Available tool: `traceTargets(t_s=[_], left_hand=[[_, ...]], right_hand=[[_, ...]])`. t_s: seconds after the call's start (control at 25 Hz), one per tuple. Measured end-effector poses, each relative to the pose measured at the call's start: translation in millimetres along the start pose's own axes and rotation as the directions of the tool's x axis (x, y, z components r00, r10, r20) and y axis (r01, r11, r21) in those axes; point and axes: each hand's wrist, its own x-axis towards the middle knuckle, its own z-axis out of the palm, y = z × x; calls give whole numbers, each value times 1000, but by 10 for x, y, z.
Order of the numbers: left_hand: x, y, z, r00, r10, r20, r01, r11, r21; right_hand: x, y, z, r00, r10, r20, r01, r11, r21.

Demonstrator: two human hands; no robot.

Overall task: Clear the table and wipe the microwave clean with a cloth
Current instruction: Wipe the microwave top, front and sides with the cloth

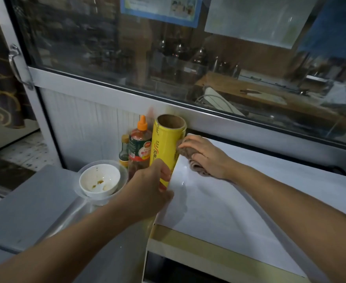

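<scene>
A white microwave (239, 211) fills the lower right, seen from above. My right hand (206, 156) lies on its top near the back left corner, fingers over a bunched brownish cloth (196, 167). My left hand (151, 188) grips the lower part of an upright yellow roll of wrap (165, 146) that stands against the microwave's left side. A dirty white bowl (99, 179) sits inside a clear plastic bowl (123, 174) on the steel table (35, 201) to the left.
Behind the roll stand a sauce bottle with an orange cap (139, 148) and a smaller dark bottle (124, 149). A large window (168, 68) and its white sill run along the back. A door handle (17, 66) is at the far left.
</scene>
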Motion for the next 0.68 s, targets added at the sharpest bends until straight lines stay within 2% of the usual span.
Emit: traceTargets(t_s=[0.16, 0.28, 0.4, 0.56, 0.64, 0.68], left_hand=[[-27, 46, 25, 998, -57, -10, 56, 997, -54], [-40, 104, 33, 995, -93, -33, 92, 995, -34], [-28, 193, 83, 992, -120, -40, 123, 989, 77], [4, 426, 282, 996, 63, -66, -43, 963, 267], [-14, 535, 400, 993, 103, -49, -80, 937, 340], [-29, 574, 441, 993, 104, -54, -77, 926, 370]], right_hand=[[-230, -213, 70, 1000, 10, -24, -11, 999, -51], [-750, -500, 91, 993, -108, 41, 108, 994, -8], [-1013, -297, -17, 983, -172, 58, 171, 985, 31], [-800, 376, -285, 993, 119, 5, -119, 993, 10], [-808, 394, -303, 980, 193, -36, -192, 981, 38], [-933, 335, -286, 984, 174, -50, -173, 985, 15]])
